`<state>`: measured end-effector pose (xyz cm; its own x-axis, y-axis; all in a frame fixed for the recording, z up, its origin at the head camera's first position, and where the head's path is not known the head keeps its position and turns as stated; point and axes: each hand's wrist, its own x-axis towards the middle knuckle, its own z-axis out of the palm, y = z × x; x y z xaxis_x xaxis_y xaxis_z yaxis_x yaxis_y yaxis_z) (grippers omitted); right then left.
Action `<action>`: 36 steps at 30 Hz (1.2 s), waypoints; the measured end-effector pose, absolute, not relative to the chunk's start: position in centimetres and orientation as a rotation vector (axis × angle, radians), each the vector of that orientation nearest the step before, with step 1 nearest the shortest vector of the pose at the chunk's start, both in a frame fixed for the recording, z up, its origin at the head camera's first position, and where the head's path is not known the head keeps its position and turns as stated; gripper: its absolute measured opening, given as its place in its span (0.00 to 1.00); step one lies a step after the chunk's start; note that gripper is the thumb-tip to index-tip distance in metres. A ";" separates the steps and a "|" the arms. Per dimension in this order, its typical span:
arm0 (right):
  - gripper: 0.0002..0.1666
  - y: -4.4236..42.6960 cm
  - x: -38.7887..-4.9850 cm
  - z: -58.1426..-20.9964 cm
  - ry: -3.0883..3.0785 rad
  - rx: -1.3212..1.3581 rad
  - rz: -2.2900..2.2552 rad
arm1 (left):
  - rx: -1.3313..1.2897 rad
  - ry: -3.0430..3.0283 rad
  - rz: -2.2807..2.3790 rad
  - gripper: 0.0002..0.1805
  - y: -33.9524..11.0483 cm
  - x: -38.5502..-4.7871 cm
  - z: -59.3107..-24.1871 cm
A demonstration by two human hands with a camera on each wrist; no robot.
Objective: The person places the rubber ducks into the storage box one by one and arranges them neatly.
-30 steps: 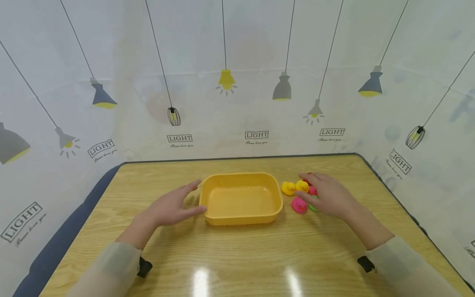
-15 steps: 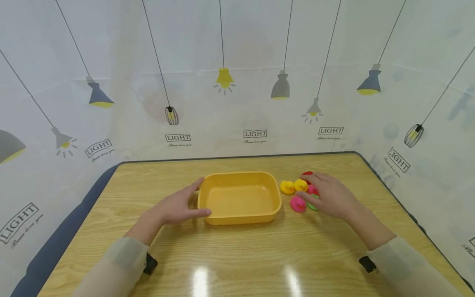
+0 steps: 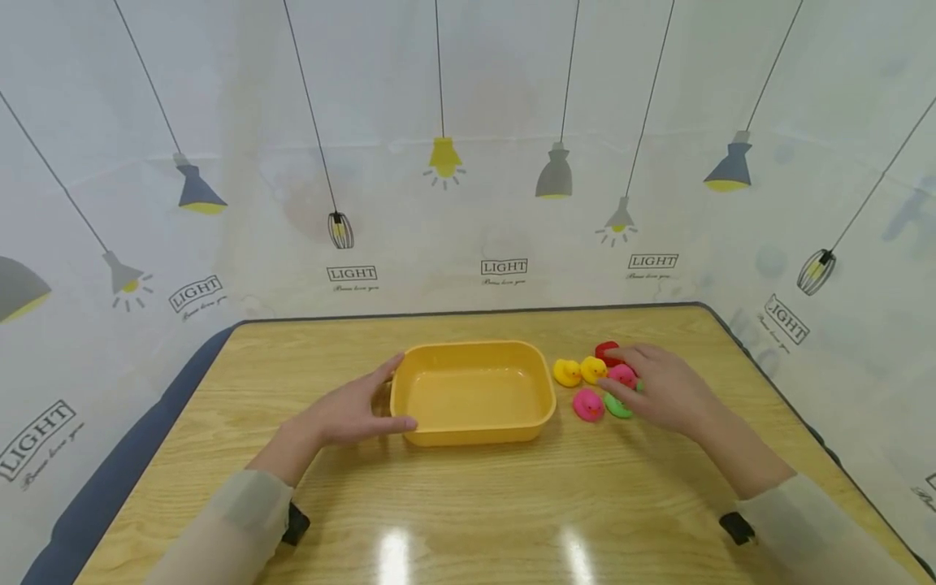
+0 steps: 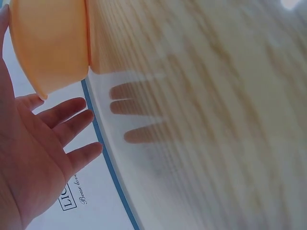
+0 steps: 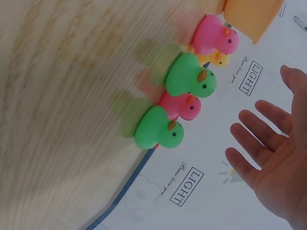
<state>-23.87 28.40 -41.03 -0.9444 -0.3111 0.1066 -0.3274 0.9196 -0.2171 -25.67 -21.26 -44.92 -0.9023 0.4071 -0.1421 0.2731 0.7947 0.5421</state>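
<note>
1. We see a yellow, rounded-rectangular plastic basin (image 3: pixel 475 394) at the middle of the pale wood-grain table (image 3: pixel 468 496).
2. Just right of it we find two small yellow toy ducks (image 3: pixel 566 373) side by side.
3. Nearer, we see a glossy pink toy duck (image 3: pixel 588 405) with a bright green toy duck (image 3: pixel 618 405) to its right; a second pink toy duck (image 3: pixel 622 375) sits beyond, and a second green toy duck (image 5: pixel 158 128) to the right.
4. At the far side we notice a red object (image 3: pixel 606 352), partly hidden.
5. We see the left hand (image 3: pixel 340 414) around the basin's left end, thumb over the near rim, its grip spread, fingers extended.
6. We see the right hand (image 3: pixel 665 390) above the group's right side, its grip relaxed, fingers apart.
</note>
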 end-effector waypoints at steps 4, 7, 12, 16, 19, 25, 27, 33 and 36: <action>0.41 29.3 -23.8 -41.1 -3.028 0.451 0.407 | 0.530 2.730 0.766 0.67 -21.4 -25.7 -44.9; 0.42 30.3 -23.9 -41.3 -3.028 0.425 0.464 | 0.522 2.713 0.772 0.67 -21.5 -25.9 -45.0; 0.41 32.0 -24.2 -41.6 -3.004 0.405 0.578 | 0.511 2.693 0.785 0.67 -21.6 -26.0 -45.1; 0.39 33.4 -24.4 -41.8 -2.991 0.362 0.662 | 0.509 2.694 0.778 0.68 -21.5 -26.0 -45.0; 0.37 34.5 -24.6 -42.1 -2.971 0.348 0.725 | 0.512 2.688 0.781 0.68 -21.4 -26.0 -45.0; 0.29 36.3 -24.9 -43.0 -2.933 0.354 0.772 | 0.505 2.668 0.808 0.68 -21.4 -26.1 -45.2; 0.27 36.8 -25.0 -43.4 -2.942 0.352 0.789 | 0.505 2.666 0.808 0.68 -21.4 -26.0 -45.2; 0.27 37.7 -25.5 -45.0 -3.015 0.318 0.882 | 0.496 2.654 0.816 0.69 -21.4 -26.0 -45.1; 0.28 37.8 -25.7 -45.6 -3.040 0.319 0.903 | 0.495 2.651 0.822 0.69 -21.4 -26.0 -45.0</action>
<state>-25.68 37.80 -45.59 -0.9789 -0.2038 0.0134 -0.1781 0.8196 -0.5445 -25.99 -21.39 -45.02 -0.8883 0.4142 -0.1983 0.2294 0.7743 0.5898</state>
